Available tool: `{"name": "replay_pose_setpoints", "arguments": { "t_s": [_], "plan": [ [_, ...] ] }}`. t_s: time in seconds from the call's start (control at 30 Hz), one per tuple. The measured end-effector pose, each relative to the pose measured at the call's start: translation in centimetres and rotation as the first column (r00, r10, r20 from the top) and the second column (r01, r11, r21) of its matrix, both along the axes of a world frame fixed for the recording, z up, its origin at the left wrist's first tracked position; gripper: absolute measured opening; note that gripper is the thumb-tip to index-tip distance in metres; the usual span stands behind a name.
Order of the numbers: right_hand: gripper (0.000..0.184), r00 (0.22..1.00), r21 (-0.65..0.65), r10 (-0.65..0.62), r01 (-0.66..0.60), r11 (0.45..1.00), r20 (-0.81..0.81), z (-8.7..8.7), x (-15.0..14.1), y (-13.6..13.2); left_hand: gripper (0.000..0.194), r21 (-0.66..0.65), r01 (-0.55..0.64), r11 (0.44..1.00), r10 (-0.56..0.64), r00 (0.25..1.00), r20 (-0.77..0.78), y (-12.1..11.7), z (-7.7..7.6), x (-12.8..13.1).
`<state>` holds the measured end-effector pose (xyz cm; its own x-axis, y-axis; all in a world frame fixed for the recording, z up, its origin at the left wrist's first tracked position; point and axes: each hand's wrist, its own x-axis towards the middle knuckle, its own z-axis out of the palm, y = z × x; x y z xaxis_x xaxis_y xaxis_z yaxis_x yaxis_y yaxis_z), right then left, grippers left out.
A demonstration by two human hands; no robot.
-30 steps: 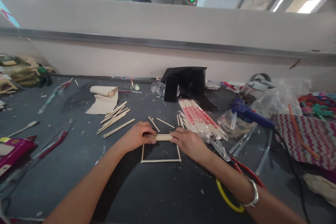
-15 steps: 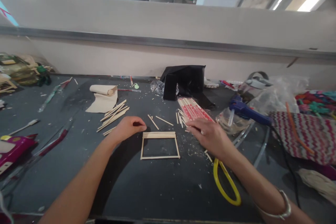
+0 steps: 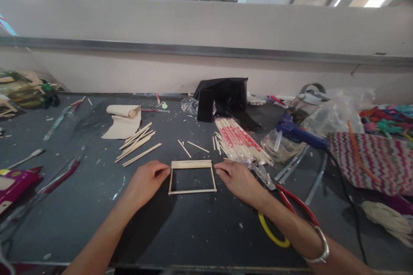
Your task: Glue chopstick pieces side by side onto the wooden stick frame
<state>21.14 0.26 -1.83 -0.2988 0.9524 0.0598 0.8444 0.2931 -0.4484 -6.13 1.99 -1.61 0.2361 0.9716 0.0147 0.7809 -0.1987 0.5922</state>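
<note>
A small rectangular frame of thin wooden sticks (image 3: 192, 191) lies flat on the dark table, several sticks packed side by side along its far edge. At its upper left corner, my left hand (image 3: 146, 182) is closed, thumb and forefinger pinched against the stick ends. My right hand (image 3: 240, 182) has its fingers closed at the upper right corner in the same way. Beyond the frame lie a few short loose sticks (image 3: 184, 148). A pile of longer sticks (image 3: 137, 144) rests past my left hand, and a plastic packet of sticks (image 3: 240, 137) past my right.
Red-handled pliers (image 3: 301, 204) and a yellow handle loop (image 3: 272, 232) lie by my right forearm. A blue glue gun (image 3: 300, 133) with its cord is farther right. Rolled beige cloth (image 3: 124, 120) and a black sheet-like item (image 3: 230, 94) stand toward the wall; a magenta device (image 3: 19, 187) is left.
My right hand has come left from the stick packet to the frame's right corner. My left hand has lowered onto the left corner. The red pliers handles now show.
</note>
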Motion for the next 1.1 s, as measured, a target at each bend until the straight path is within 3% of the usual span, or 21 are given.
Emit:
{"name": "replay_pose_setpoints", "arguments": {
  "t_s": [0.3, 0.63, 0.73, 0.9, 0.97, 1.1],
  "plan": [
    [0.025, 0.999, -0.013, -0.011, 0.01, 1.0, -0.052, -0.3, -0.2, 0.1, 0.029, 0.024, -0.065, 0.998, 0.064, 0.997, 0.031, -0.8, -0.7, 0.6],
    [0.025, 0.991, -0.04, -0.018, 0.013, 0.999, -0.134, -0.6, -0.2, 0.3, 0.03, -0.027, -0.06, 0.998, 0.062, 0.996, 0.066, -0.7, -0.8, 0.6],
    [0.021, 0.989, -0.043, -0.057, 0.052, 0.998, -0.136, -0.6, 0.0, 0.4, 0.03, -0.054, -0.045, 0.998, 0.047, 0.998, 0.035, -0.5, -0.1, 0.2],
    [0.021, 0.987, -0.032, -0.119, 0.116, 0.993, -0.111, -0.3, 0.2, 0.5, 0.03, -0.004, -0.098, 0.995, 0.098, 0.991, -0.091, 1.5, 2.5, -0.6],
    [0.022, 0.986, -0.03, -0.118, 0.115, 0.993, -0.119, -0.3, 0.2, 0.5, 0.029, -0.048, -0.087, 0.995, 0.081, 0.989, -0.121, 2.3, 3.2, -0.9],
    [0.022, 0.986, -0.042, -0.121, 0.117, 0.992, -0.11, -0.3, 0.3, 0.5, 0.025, -0.123, -0.068, 0.99, 0.047, 0.986, -0.161, 2.4, 3.1, -1.2]
  ]
}}
